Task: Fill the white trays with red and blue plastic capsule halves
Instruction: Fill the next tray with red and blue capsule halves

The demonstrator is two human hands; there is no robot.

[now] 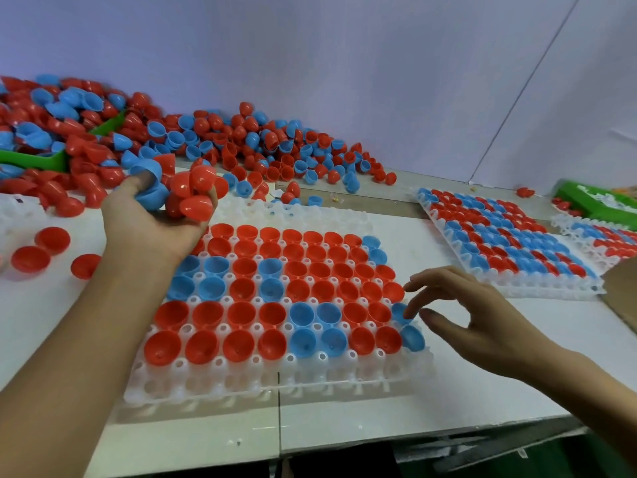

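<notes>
- Clutching a bunch of red and blue halves, the left hand has its fingers curled tight round them, thumb hooked over a blue one; I judge it is serving as a stock to feed from.
- Right hand holds nothing: fingers spread and gently bent, fingertips touching a blue half at the near tray's right edge, probably seating it in its cup.
- Head view, near tray: it lies straight in front on the table, most cups filled with open sides up, chiefly red with patches of blue. The nearest row and the far row look unfilled, so this tray is not done.
- Left forearm comes in from the lower left and rises over the tray's left corner, hand held above the far-left cups, palm turned inward. Right forearm enters from the lower right, wrist low, hand just off the tray's right side.
- A loose pile of halves runs along the wall behind the tray, within easy reach for refills; three red halves lie on the table at left.
- A second tray sits well apart at right, full as far as I can tell, and a third beyond it is cut off by the frame.
- Green bins stand at far left and far right.
</notes>
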